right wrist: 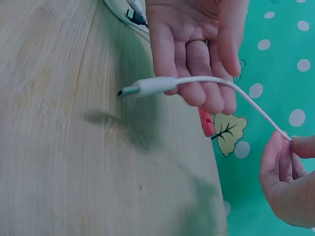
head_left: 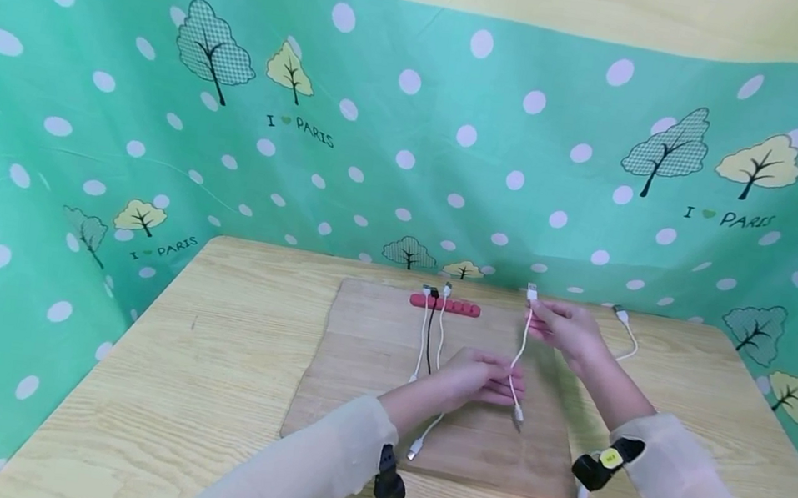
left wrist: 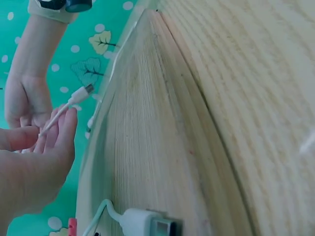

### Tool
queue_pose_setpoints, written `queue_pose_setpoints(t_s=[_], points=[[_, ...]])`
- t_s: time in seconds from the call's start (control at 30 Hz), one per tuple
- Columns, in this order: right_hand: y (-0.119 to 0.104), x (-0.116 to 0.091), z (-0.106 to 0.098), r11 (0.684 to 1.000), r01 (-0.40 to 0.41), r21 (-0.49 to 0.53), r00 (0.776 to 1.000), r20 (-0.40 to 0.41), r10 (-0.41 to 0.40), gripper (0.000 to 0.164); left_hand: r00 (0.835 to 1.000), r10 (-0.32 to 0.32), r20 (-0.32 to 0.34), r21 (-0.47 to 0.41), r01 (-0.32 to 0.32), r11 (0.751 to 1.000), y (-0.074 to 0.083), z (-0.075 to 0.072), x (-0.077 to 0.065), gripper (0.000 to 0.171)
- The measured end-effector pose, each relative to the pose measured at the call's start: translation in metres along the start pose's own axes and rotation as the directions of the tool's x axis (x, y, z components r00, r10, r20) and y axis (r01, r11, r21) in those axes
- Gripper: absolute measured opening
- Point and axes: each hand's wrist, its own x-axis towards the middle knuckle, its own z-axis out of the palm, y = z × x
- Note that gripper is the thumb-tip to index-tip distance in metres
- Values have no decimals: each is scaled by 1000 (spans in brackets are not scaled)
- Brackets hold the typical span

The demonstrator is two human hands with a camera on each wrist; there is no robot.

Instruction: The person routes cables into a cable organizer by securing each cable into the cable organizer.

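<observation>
A short white charging cable (head_left: 519, 351) hangs between my hands above the wooden board. My right hand (head_left: 566, 330) pinches it between thumb and fingertips just below its upper plug (head_left: 532, 291). Lower down, my left hand (head_left: 476, 377) has its fingers extended, and the cable lies across them with the lower plug (right wrist: 150, 87) hanging past. In the right wrist view the left thumb stands apart from the cable. Behind the hands, a red cable holder (head_left: 467, 309) lies at the board's far edge, with two white cables and a black cable (head_left: 430, 337) set in it.
The wooden board (head_left: 346, 360) lies on a light wood table (head_left: 203, 358). Another white cable (head_left: 628, 338) lies right of the board, partly hidden by the right arm. A white plug (head_left: 416, 448) rests near the board's front. A green dotted curtain (head_left: 351, 150) hangs behind.
</observation>
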Motion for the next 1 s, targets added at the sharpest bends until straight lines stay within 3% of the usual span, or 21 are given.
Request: queue_pose_setpoints(t_s=[0.17, 0.43, 0.73, 1.0], points=[[1, 5, 7, 992, -50, 120, 999, 27, 47, 59, 999, -6, -37, -1, 6, 1000, -1, -6, -6, 28], [-1, 15, 17, 970, -88, 227, 996, 28, 84, 61, 993, 12, -115, 9, -11, 1000, 0, -21, -16, 25], [1, 32, 24, 978, -59, 201, 997, 54, 49, 57, 982, 22, -186, 53, -12, 999, -1, -37, -20, 24], [2, 48, 38, 990, -87, 110, 996, 44, 83, 54, 975, 24, -219, 87, -5, 996, -6, -45, -26, 23]])
